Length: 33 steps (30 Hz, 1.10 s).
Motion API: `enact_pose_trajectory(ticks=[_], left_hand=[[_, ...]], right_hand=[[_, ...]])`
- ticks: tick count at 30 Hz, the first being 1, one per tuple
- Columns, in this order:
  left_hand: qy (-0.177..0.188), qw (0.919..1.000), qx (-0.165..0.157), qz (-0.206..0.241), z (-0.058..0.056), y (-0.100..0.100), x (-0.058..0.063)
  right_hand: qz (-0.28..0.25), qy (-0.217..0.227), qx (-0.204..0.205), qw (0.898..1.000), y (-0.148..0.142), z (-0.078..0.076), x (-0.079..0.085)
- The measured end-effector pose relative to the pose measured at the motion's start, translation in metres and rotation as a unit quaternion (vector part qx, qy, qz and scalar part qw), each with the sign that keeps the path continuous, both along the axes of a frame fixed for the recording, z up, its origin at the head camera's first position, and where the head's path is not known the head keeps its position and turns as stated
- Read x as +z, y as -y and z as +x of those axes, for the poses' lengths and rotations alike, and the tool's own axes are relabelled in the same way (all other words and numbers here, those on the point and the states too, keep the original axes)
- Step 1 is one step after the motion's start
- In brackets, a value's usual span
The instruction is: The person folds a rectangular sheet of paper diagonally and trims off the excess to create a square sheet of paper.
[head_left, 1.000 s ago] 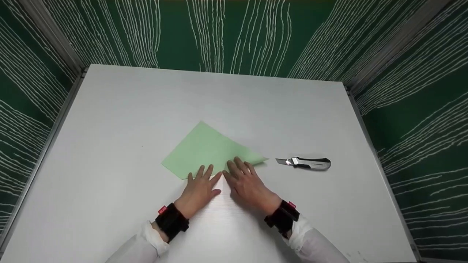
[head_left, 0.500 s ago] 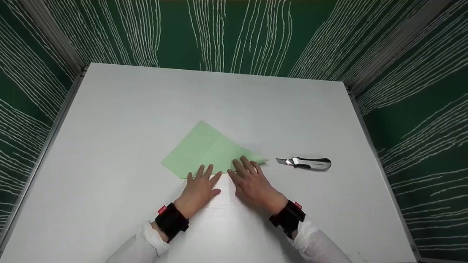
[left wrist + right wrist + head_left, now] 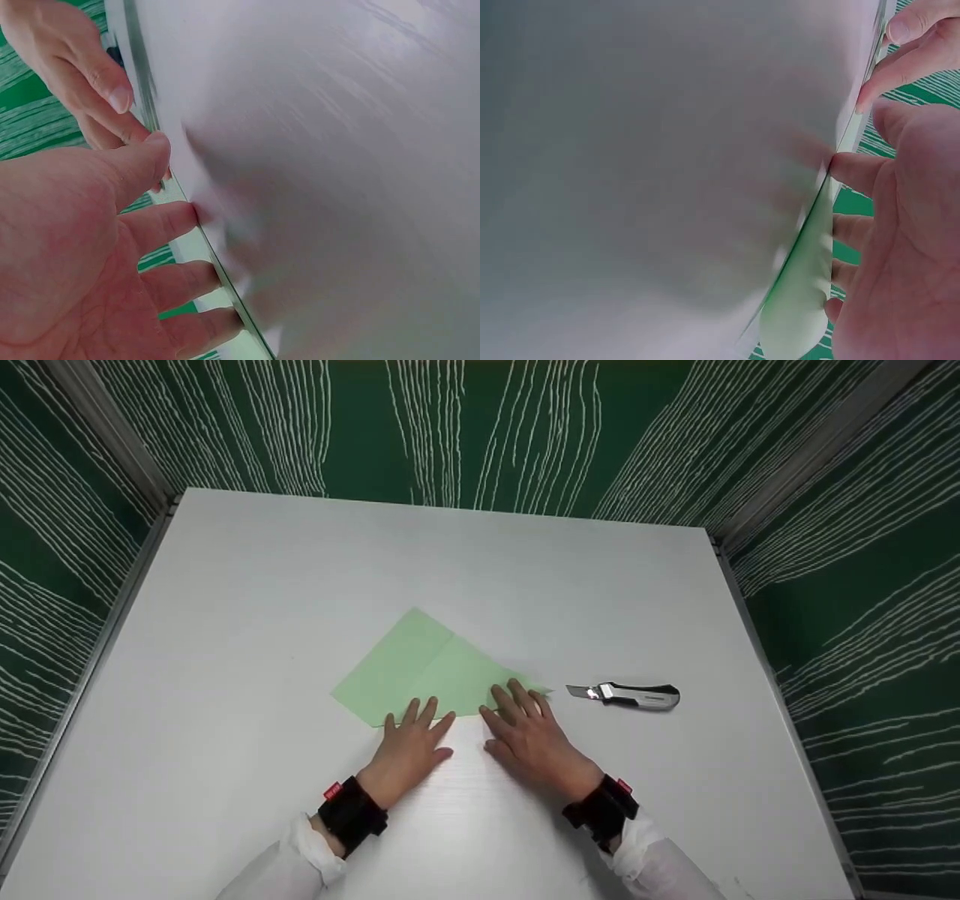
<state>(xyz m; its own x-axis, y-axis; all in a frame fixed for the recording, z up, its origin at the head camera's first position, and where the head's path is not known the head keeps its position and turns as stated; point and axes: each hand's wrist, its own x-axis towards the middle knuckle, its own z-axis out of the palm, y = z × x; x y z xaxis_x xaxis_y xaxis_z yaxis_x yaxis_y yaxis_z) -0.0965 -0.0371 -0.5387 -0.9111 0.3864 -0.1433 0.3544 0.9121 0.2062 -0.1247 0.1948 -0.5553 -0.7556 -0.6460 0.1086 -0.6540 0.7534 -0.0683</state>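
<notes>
Since earlier, the bare right hand (image 3: 538,741) has slid rightward along the near edge of a folded pale-green paper sheet (image 3: 412,667), fingers spread on it; the bare left hand (image 3: 405,754) stays at that edge, fingers extended. The sheet lies on the white counter (image 3: 247,600), its right corner near a grey-and-black metal-bladed utility knife (image 3: 637,696).

1. Paper (image 3: 431,664): light green, four-sided outline, lies on white table (image 3: 262,585), near middle.
2. Faint straight line crosses top face diagonally.
3. Folded along near edge; right end bulges, tip pointed.
</notes>
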Motion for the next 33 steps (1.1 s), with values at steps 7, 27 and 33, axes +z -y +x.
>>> enact_pose_trajectory(ticks=[7,27,33], left_hand=[[-0.001,1.0000,0.001,0.005,0.000,0.000,0.000],[-0.022,0.9996,-0.004,0.017,0.003,0.001,-0.001],[-0.026,0.9996,-0.008,0.011,0.002,0.001,-0.001]], right_hand=[[0.007,-0.007,-0.004,1.000,-0.010,-0.001,-0.003],[0.038,0.015,-0.039,0.998,-0.035,-0.002,-0.002],[0.004,0.017,-0.050,0.999,-0.046,-0.001,-0.002]])
